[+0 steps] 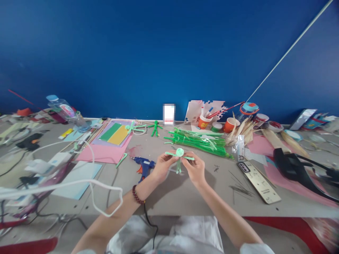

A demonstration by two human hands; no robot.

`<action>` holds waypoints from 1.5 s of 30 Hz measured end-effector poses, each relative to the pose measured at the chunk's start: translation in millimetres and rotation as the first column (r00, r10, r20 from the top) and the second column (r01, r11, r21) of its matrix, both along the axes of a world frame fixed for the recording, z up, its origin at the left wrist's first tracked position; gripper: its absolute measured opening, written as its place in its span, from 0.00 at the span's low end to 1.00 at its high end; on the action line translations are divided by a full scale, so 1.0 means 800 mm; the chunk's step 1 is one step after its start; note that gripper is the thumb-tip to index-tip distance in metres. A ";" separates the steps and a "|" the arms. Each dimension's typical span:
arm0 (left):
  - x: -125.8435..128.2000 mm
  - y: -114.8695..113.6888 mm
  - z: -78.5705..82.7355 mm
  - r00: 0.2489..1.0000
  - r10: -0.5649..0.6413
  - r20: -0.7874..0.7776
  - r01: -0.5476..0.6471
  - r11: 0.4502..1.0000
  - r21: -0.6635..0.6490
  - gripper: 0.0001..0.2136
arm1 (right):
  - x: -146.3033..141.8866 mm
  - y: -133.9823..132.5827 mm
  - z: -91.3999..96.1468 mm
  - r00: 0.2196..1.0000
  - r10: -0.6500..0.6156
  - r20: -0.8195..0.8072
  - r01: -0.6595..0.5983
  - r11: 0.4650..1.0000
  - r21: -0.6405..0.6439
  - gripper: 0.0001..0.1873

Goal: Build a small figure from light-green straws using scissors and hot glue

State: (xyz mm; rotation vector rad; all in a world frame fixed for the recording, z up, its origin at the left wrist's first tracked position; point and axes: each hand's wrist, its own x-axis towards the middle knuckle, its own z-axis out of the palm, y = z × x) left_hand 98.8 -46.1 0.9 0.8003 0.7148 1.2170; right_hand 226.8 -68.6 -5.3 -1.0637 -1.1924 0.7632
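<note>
Between my hands is a pale green pipe-cleaner figure (179, 152) with a round coiled head, two arms out to the sides and legs hanging down. My left hand (164, 164) pinches it on the left, near the arm. On the other side my right hand (195, 167) grips it by the right arm. The fingertips of both hands meet close to its body, which they partly cover. A blue hot glue gun (144, 165) lies just left of my left hand. Behind, a darker green pipe-cleaner figure (155, 128) leans near the wall.
A bundle of green pipe cleaners (198, 141) lies behind my hands. To the right are a phone (258, 181) and dark wire pieces (242, 190). Coloured sheets (103, 153) and a white cable (106, 185) occupy the left. A paper cup with pens (204, 121) stands at the back.
</note>
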 end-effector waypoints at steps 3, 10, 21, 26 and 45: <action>0.000 -0.001 0.002 1.000 0.011 -0.015 -0.010 0.999 0.032 0.08 | 0.001 0.002 -0.002 0.999 0.023 -0.024 -0.023 1.000 -0.001 0.05; 0.000 -0.003 0.004 0.999 0.036 -0.038 -0.035 0.999 0.031 0.07 | 0.003 0.004 -0.003 0.996 0.076 -0.036 -0.077 0.997 -0.016 0.05; 0.003 -0.003 0.006 0.982 -0.017 -0.186 0.008 0.999 -0.051 0.13 | 0.011 0.013 0.001 0.992 0.040 -0.117 -0.058 0.986 -0.155 0.12; -0.012 0.008 0.012 0.989 0.047 -0.140 -0.057 0.996 -0.069 0.12 | 0.048 0.034 -0.002 0.998 0.027 0.048 -0.020 0.988 -0.155 0.15; -0.036 0.047 -0.010 0.964 0.175 -0.201 -0.175 0.984 0.016 0.17 | 0.009 0.118 -0.023 0.394 0.251 0.884 -0.126 0.968 -0.219 0.11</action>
